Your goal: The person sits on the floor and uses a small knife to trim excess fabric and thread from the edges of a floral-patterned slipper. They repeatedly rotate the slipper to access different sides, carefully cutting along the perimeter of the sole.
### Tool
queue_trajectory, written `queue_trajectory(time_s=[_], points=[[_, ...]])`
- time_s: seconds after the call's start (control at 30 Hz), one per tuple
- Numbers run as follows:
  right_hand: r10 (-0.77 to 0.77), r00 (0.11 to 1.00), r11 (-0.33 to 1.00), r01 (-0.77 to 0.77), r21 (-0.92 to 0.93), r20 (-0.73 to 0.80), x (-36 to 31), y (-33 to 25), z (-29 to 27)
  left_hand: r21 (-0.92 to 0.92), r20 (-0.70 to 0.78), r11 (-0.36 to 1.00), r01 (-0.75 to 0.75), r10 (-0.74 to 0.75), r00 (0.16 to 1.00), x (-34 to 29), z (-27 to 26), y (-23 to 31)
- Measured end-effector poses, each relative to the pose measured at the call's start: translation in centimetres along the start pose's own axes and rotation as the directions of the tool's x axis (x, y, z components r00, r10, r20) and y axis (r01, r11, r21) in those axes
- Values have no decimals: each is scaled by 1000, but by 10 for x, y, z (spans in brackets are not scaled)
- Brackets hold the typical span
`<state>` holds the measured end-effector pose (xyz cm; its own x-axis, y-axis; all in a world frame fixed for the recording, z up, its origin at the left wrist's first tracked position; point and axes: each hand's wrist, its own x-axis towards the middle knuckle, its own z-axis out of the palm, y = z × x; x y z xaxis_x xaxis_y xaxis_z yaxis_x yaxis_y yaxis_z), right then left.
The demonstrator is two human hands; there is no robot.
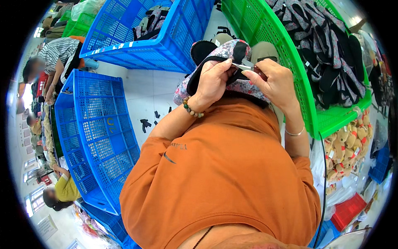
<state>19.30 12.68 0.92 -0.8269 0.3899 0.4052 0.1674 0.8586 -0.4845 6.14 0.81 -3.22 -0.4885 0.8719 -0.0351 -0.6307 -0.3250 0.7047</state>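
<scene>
Floral grey-and-pink fabric slippers with black trim lie bunched over my lap, just beyond my orange shirt. My left hand, with a beaded bracelet at the wrist, is closed on the black edge of one, thumb and forefinger pinched together. In my right hand are small silver thread snips, gripped between thumb and fingers. Their blades point left and reach to my left fingertips, at the black trim. Whatever the left fingertips pinch there is too small to make out.
A green crate at right holds many matching floral slippers. Blue crates stand ahead and at left. Black scraps litter the pale floor. Bagged tan plush toys sit at right; other people are at far left.
</scene>
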Motion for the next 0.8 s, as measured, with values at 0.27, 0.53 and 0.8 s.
queue_trajectory(time_s=[0.27,0.53,0.8], points=[[22,1000,1000,-22,-10,12,-2,3,0,58,19,998,-6,4,1000,0,-7,-6],[-7,1000,999,7,-33,-10,-4,6,-1,105,44,994,-18,14,999,0,-9,-8],[-38,999,979,36,198,4,-4,16,10,100,32,995,-13,10,999,-4,0,-5]])
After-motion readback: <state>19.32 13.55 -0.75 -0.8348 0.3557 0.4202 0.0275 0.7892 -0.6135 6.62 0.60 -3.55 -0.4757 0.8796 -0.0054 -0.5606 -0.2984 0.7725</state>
